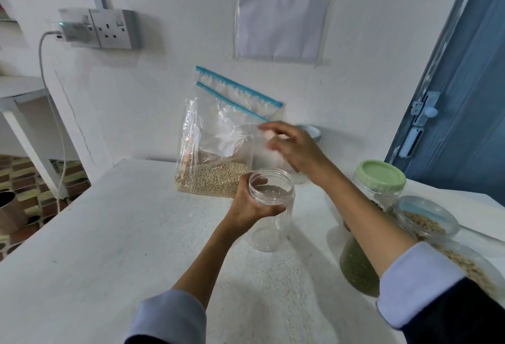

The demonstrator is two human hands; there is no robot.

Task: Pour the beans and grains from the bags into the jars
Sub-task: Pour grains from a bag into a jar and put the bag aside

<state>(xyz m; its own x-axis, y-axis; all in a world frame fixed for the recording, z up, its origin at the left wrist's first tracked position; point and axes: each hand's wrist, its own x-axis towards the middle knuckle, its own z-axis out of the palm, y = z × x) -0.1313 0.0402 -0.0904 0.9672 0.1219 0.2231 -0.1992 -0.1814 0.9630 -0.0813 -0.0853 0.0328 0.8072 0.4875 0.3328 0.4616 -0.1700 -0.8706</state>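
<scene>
An empty clear plastic jar point(270, 226) stands open on the white table point(109, 248), and my left hand point(250, 204) grips it around the rim. Behind it a zip bag point(216, 135) with a blue seal leans on the wall, with pale grains point(213, 179) in its bottom. A second, flatter zip bag point(246, 92) stands behind that one. My right hand point(295, 149) is blurred, reaching over the jar toward the front bag's right edge. A whitish blurred thing lies under its palm, and I cannot tell whether the hand holds it.
At the right stand a green-lidded jar point(379, 179), a jar of green beans point(358, 270) and two open jars of pale grains point(423, 220). A light-blue lid point(313, 131) lies by the wall. A wall socket point(114, 29) with a cable is at the left, and a blue door point(464, 97) at the right.
</scene>
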